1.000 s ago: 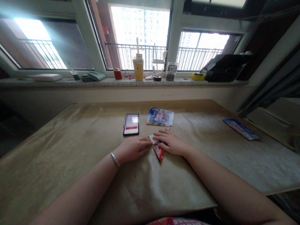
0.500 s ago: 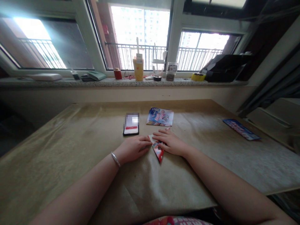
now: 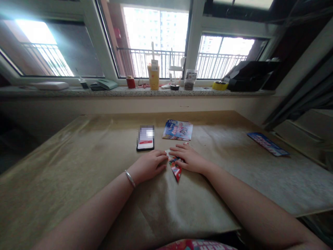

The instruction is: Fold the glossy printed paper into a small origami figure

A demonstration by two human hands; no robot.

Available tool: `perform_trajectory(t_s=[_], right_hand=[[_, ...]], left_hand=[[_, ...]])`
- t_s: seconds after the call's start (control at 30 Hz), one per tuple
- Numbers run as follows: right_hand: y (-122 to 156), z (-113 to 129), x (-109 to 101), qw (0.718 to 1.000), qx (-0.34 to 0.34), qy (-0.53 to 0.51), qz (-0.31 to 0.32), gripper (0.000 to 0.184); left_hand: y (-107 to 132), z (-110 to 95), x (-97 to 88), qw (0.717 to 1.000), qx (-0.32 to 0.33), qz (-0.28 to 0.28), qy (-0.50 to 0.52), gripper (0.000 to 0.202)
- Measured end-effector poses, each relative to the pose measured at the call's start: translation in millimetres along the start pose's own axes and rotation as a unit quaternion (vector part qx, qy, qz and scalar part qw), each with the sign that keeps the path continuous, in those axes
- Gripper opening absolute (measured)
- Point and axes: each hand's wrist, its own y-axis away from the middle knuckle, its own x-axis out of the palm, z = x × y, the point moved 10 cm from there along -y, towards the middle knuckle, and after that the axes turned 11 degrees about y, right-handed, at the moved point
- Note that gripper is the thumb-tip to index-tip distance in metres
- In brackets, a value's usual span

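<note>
A small folded sheet of printed paper (image 3: 176, 173), red and pointed at its near end with a white part on the left, lies on the table in front of me. My right hand (image 3: 188, 158) rests flat over its right side, fingers spread, and hides much of it. At the paper's left edge, my left hand (image 3: 149, 165) has its fingers bent and close together, the fingertips on the edge. A silver bangle circles the left wrist. Just beyond the hands lie a phone (image 3: 145, 139) with a lit screen and a stack of blue printed leaflets (image 3: 178, 130).
Another blue printed strip (image 3: 267, 143) lies at the right of the cloth-covered table (image 3: 78, 166). Along the windowsill (image 3: 104, 92) stand a red jar (image 3: 130, 82), a yellow cup (image 3: 154, 78), clear containers, yellow tape (image 3: 220, 85) and a black box (image 3: 247, 78).
My left hand has shifted slightly at the paper's left edge, its fingertips drawn back a little. The right hand and the paper have hardly moved.
</note>
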Motion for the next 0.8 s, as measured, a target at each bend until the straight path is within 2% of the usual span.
perform_trajectory(t_s=[0.3, 0.53, 0.8], right_hand=[[-1.1, -1.2, -0.6, 1.0, 0.003, -0.01, -0.005, 0.047], [-0.6, -2.9, 0.6, 1.0, 0.009, -0.016, -0.006, 0.047], [-0.6, -5.8, 0.9, 0.999, 0.01, -0.047, -0.01, 0.046]], left_hand=[[-0.8, 0.7, 3.8, 0.998, -0.051, -0.037, -0.022, 0.019], [-3.0, -2.8, 5.1, 0.997, -0.065, -0.033, -0.037, 0.019], [-8.0, -6.7, 9.7, 0.99, -0.101, -0.039, -0.087, 0.033]])
